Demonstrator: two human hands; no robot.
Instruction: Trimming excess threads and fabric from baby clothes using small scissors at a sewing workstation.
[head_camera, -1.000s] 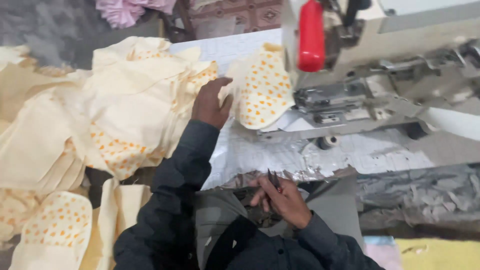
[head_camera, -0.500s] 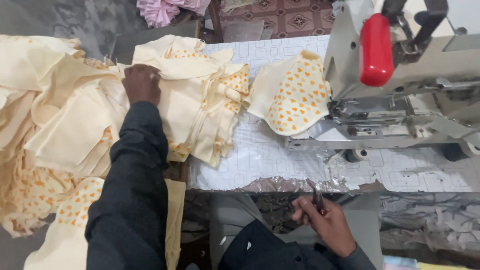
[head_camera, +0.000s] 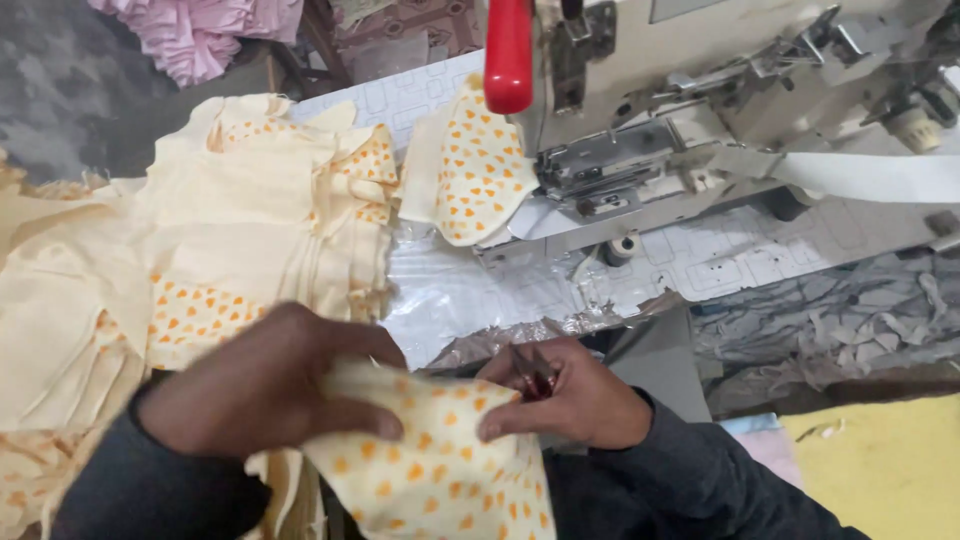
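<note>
My left hand (head_camera: 262, 385) grips a cream fabric piece with orange hearts (head_camera: 440, 465), low in the view near my body. My right hand (head_camera: 565, 395) pinches the same piece at its right edge and also holds small red-handled snips (head_camera: 535, 375) in its palm. A pile of matching cream and heart-print pieces (head_camera: 230, 250) lies to the left on the table. Another heart-print piece (head_camera: 470, 170) rests beside the sewing machine's presser foot area (head_camera: 610, 165).
The white sewing machine (head_camera: 720, 70) with a red knob (head_camera: 508, 50) fills the upper right. The table top (head_camera: 470, 290) is covered in shiny patterned plastic. Grey fabric scraps (head_camera: 840, 320) lie at right, pink cloth (head_camera: 210, 30) at top left, a yellow surface (head_camera: 880, 470) at bottom right.
My left hand has come back from the pile at the left with a heart-print piece. My right hand has risen to meet it and now pinches the piece too.
</note>
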